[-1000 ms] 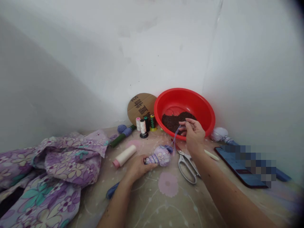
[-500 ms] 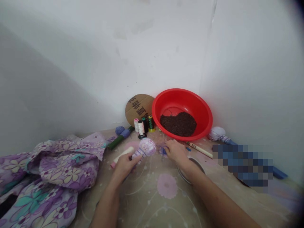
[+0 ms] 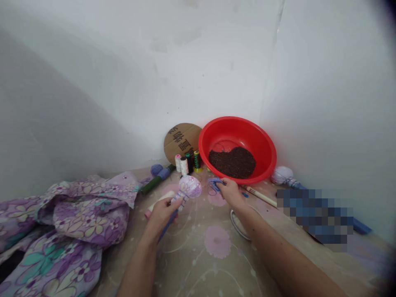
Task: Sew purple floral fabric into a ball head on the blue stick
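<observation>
Near the middle of the frame, the left hand is closed round the neck of a flowered, round-headed bundle; the right hand pinches looped purple cord. Beneath lies a flower-patterned tablecloth, with pale walls behind. Compared with a second ago, the bundle sits further left and the right hand is lower, out from over the red basin.

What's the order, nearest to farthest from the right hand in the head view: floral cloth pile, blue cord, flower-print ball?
1. Blue cord: held in the right hand.
2. Flower-print ball: leftward, at the left hand.
3. Floral cloth pile: far left.
</observation>
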`<state>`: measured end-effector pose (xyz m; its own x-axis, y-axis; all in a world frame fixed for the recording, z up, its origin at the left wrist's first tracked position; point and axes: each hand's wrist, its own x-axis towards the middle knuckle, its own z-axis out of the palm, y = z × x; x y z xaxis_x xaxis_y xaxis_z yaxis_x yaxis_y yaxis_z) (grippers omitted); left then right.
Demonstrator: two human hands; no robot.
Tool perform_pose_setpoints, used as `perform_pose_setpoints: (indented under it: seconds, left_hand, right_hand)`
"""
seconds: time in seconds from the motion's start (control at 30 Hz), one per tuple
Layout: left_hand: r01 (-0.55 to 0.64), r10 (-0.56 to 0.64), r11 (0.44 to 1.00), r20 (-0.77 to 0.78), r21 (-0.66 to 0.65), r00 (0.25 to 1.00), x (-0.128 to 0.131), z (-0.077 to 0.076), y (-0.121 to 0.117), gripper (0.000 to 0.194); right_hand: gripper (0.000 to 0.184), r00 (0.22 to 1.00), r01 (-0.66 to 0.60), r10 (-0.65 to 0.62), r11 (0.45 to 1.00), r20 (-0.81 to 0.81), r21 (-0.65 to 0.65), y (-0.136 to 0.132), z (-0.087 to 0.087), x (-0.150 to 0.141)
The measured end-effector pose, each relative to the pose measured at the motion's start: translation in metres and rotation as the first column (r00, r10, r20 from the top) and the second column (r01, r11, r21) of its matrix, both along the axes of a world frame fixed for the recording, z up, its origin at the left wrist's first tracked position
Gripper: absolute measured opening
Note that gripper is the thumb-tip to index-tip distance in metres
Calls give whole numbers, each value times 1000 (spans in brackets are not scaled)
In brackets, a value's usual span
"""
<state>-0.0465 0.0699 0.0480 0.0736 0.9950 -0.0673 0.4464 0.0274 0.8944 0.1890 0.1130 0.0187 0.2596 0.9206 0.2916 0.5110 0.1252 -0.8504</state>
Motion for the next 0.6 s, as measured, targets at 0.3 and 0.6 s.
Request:
perform_pose_setpoints:
  seconds: [0.3,0.6]
  left_hand:
    - [29,-31,999,66,20,997,-3,0,-2,46]
    - [-30,30,1000,64,0,997,0,-2,-2,47]
  right_hand:
    - [31,807,-81,148,987,571,-142,9,20,-25]
    - [24,408,-367,566,820,716,-439,-61,37,-60]
